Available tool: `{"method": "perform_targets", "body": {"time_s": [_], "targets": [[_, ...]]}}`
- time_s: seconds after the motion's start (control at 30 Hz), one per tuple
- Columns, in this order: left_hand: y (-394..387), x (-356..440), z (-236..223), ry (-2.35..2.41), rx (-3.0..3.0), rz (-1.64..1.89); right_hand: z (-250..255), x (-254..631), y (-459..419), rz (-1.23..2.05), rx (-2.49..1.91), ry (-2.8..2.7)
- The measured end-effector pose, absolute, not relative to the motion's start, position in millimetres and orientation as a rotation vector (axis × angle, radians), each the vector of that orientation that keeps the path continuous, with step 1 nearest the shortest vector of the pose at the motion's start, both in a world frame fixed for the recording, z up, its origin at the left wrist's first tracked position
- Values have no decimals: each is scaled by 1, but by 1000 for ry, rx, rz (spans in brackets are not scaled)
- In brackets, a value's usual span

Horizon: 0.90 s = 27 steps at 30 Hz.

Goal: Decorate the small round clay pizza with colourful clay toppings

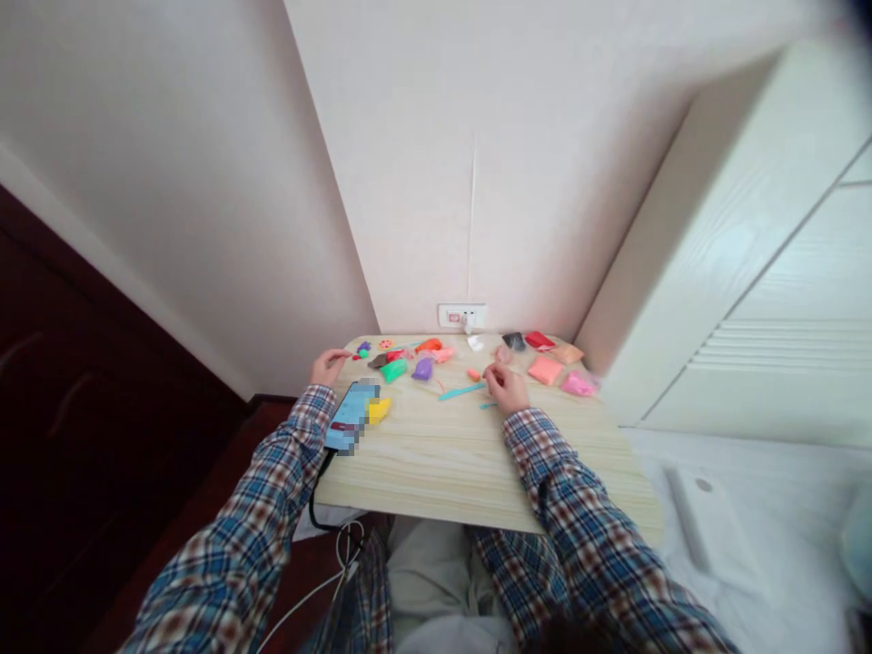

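Observation:
My left hand is at the table's back left edge, thumb and fingers drawn together. Right by its fingertips lie a small red piece, a green ball and a purple lump, all looking like modelling clay. My right hand is closed in a pinch over the right middle of the table; whatever is between its fingertips is too small to make out. Beside it are an orange clay lump and a flat light-blue plastic tool. A second, smaller blue piece lies partly by the wrist.
Bags of coloured clay spread along the table's back: green, purple, orange, salmon, pink. A phone with a black cable and a yellow packet lie left. Behind is a wall socket.

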<state>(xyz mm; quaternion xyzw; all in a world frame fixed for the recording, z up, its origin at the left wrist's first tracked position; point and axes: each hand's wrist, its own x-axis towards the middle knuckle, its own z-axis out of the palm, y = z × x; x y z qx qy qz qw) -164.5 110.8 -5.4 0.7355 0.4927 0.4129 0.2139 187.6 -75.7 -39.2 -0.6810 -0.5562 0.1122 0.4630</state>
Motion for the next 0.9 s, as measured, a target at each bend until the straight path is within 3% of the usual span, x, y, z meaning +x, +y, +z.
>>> {"method": "perform_targets", "body": {"time_s": [0.43,0.57,0.73,0.9], "targets": [[108,-163,-39,1463,1618,1293,-25,183,-98,491,-1810,-1278],[97,-158,-33,1381,1664,1161,-23,184,-104,494,-1872,-1265],[93,-157,-27,1411,1577,1240,-23,182,-107,472,-1920,-1238],[85,-150,20,1291,1753,1085,-23,186,-106,461,-1883,-1251]]}}
